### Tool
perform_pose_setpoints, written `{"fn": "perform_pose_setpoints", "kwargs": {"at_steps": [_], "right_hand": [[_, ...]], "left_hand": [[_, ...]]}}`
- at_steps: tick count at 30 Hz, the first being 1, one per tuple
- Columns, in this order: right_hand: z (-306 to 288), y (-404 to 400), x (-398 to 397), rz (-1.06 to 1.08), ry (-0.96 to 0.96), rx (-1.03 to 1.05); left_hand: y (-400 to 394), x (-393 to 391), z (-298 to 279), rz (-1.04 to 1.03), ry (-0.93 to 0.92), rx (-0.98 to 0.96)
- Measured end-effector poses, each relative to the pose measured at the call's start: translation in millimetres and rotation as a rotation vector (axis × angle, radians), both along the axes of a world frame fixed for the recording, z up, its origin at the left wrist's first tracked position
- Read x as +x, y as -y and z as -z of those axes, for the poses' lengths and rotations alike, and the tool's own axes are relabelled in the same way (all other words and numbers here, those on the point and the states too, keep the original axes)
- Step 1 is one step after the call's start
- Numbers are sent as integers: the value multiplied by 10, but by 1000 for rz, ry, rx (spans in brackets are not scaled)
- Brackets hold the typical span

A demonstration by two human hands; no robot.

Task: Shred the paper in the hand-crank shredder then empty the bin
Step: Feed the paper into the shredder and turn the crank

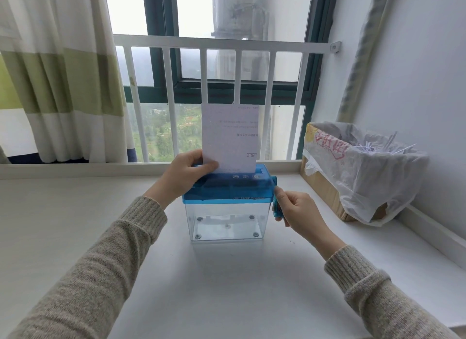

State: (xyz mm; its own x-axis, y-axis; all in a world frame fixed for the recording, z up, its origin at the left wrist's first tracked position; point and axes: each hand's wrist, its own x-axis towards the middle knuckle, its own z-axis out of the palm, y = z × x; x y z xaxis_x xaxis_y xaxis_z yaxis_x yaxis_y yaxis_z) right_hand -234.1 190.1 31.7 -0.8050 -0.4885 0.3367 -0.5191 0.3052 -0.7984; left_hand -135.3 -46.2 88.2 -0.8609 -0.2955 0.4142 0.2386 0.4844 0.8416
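A small hand-crank shredder (227, 189) with a blue top stands in the middle of the white table. Its clear bin (227, 222) below holds no shreds that I can see. A white printed sheet of paper (230, 136) stands upright in the top slot. My left hand (187, 173) pinches the sheet's lower left corner at the slot. My right hand (295, 210) grips the blue crank handle (277, 202) on the shredder's right side, which points downward.
A cardboard box lined with a white plastic bag (363, 172) sits at the right against the wall, with paper strips inside. A white window railing (201, 46) and ledge run behind the table. A striped curtain (63, 73) hangs at the left.
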Motion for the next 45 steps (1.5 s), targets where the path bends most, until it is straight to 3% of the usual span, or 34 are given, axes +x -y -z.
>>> {"fn": "perform_pose_setpoints", "kwargs": {"at_steps": [30,40,45], "right_hand": [[-433,-32,173,80,476,-34],[-456,-25,135,84,513,-11],[-451,-35,205,86,427,-5]], "left_hand": [[-1,16,-1,20,25,-54],[30,108,-14,86,183,-169],[-7,131,-67,118,231,-207]]}}
